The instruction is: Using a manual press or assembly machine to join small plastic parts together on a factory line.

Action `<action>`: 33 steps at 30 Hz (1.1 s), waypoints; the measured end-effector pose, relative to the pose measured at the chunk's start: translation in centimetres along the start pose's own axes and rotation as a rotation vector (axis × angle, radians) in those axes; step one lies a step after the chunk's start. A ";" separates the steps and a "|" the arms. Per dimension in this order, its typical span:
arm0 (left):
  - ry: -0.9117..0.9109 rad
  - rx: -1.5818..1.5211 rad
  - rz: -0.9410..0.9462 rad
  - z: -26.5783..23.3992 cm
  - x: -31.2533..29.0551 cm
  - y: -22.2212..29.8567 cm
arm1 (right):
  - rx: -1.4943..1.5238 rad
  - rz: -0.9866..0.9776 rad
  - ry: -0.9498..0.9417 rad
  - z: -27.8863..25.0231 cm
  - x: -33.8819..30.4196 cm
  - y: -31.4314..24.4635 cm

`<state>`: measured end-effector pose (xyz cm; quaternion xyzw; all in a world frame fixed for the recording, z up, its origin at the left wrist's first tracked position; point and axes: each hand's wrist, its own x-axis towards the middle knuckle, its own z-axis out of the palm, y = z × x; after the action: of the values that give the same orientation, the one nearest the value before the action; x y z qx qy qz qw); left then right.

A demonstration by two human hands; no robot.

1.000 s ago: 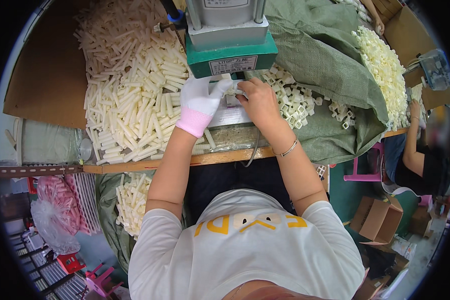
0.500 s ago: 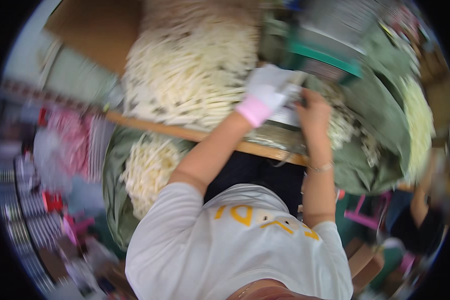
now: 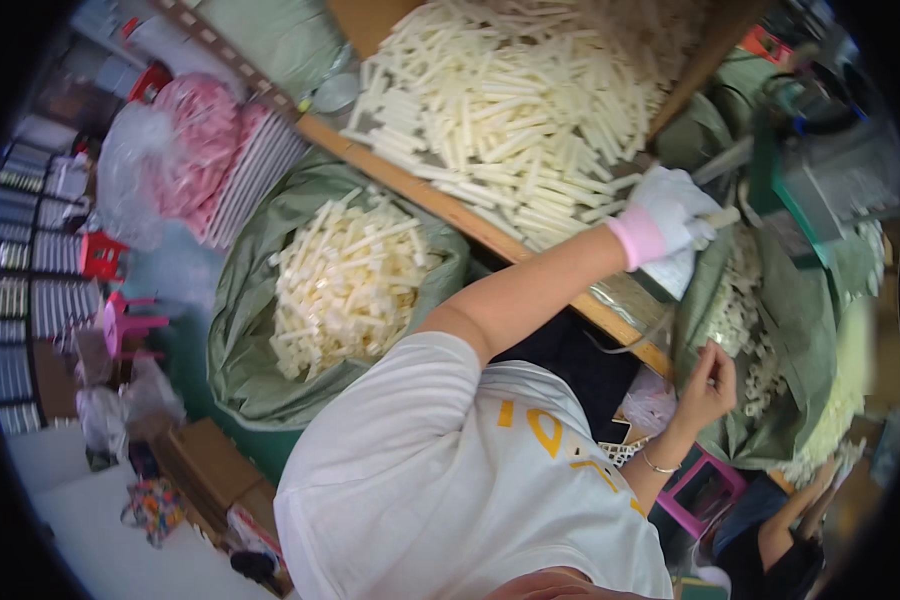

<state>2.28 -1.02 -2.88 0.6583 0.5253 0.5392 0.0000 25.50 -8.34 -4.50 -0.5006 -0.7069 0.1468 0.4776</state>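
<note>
Cream tube [image 3: 720,217], pale, slender and blunt at its visible end, juts toward three o'clock from the closed fingers of the white-gloved left hand [image 3: 667,208], between two and three o'clock; the glove hides the rest. Near four o'clock, the bare right hand [image 3: 708,388] has bent, narrowed fingers; whether they pinch anything, one cannot tell. Similar tubes [image 3: 515,110] heap toward twelve.

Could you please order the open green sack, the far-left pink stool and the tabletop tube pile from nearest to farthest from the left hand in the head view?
1. Tube pile: on the table, beside the left hand.
2. Open green sack: left, beyond the table edge.
3. Pink stool: far left.
</note>
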 end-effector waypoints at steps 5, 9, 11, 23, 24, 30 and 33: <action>-0.179 -0.002 -0.064 -1.9 0.7 -0.2 | -0.001 -0.014 -0.058 0.9 -0.1 -0.8; -0.301 -0.060 -0.163 -2.7 1.5 0.0 | 0.033 0.012 -0.079 1.6 1.2 -1.7; -0.318 -0.092 -0.212 -2.5 1.5 0.2 | 0.050 -0.002 -0.110 2.5 2.9 -1.5; -0.367 -0.014 0.037 -2.0 2.2 -1.1 | 0.126 -0.104 -0.310 8.6 8.3 0.8; -0.372 -0.013 0.038 -1.9 2.1 -1.2 | 0.127 -0.100 -0.308 8.7 8.1 0.8; -0.330 -0.084 -0.024 -1.6 1.8 -1.0 | 0.118 -0.072 -0.230 9.2 7.3 1.2; -0.320 -0.044 -0.067 -1.6 1.7 -0.4 | 0.100 -0.097 -0.207 9.0 6.9 1.0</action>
<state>0.65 -0.59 -1.21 0.7177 0.5282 0.4387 0.1162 18.39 0.40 -6.05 -0.4238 -0.7675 0.2093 0.4330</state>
